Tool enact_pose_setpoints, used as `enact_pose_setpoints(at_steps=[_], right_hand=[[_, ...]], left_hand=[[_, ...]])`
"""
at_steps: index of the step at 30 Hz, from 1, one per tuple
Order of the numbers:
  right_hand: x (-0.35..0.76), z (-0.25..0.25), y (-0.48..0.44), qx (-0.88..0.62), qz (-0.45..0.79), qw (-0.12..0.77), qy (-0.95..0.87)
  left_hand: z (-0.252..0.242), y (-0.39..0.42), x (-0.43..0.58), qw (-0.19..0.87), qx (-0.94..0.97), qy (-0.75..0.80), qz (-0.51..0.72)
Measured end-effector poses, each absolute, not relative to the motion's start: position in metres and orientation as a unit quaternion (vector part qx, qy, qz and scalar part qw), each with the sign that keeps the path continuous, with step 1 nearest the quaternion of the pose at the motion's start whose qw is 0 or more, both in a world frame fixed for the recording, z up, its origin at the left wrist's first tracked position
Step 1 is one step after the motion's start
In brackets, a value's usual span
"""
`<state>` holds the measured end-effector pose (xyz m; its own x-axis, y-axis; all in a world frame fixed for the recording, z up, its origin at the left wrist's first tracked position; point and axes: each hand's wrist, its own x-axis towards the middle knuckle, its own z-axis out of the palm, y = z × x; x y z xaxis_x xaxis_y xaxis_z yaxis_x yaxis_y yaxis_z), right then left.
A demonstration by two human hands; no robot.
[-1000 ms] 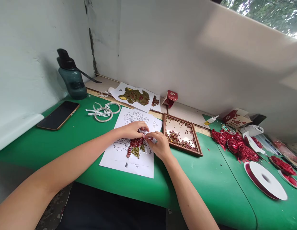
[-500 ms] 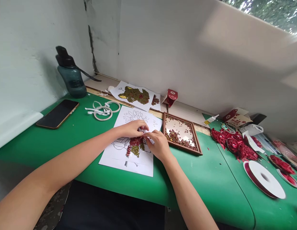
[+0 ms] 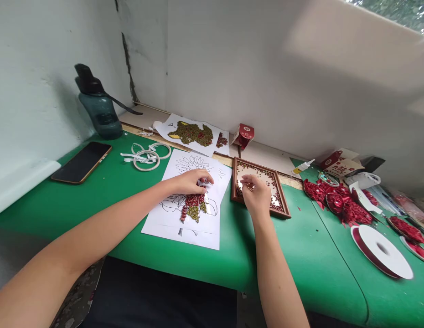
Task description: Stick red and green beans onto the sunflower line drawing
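My left hand point(image 3: 195, 181) rests on a white sheet point(image 3: 201, 237) printed with a flower drawing. Its fingers are curved with a gap to the thumb, and nothing shows held in it. Just below lie the red beans point(image 3: 194, 200) and green beans point(image 3: 193, 212) that fill part of the drawing. My right hand point(image 3: 256, 193) hovers over a brown-framed tray point(image 3: 283, 200) of loose, mostly red and dark beans point(image 3: 276, 200). Its fingertips are drawn together; whatever they may hold is too small to make out.
A bean picture of an animal point(image 3: 193, 134) lies behind the sheet. White rings point(image 3: 147, 161), a phone point(image 3: 82, 162) and a bottle point(image 3: 101, 111) are to the left. Rightward are a small glue bottle point(image 3: 302, 166), red ribbon flowers point(image 3: 355, 212) and a ribbon spool point(image 3: 383, 250).
My right hand has left the bean picture beside my left hand and moved right, over the tray. My left hand has stayed on the sheet.
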<state>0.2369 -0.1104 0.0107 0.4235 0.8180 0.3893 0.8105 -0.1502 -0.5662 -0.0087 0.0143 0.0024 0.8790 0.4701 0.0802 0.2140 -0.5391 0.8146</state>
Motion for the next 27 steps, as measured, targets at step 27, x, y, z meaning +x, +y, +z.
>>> enact_pose_setpoints(at_steps=[27], right_hand=[[0.264, 0.01, -0.119, -0.729, 0.161, 0.375, -0.55]], left_hand=[[0.0, 0.014, -0.005, 0.421, 0.872, 0.212, 0.131]])
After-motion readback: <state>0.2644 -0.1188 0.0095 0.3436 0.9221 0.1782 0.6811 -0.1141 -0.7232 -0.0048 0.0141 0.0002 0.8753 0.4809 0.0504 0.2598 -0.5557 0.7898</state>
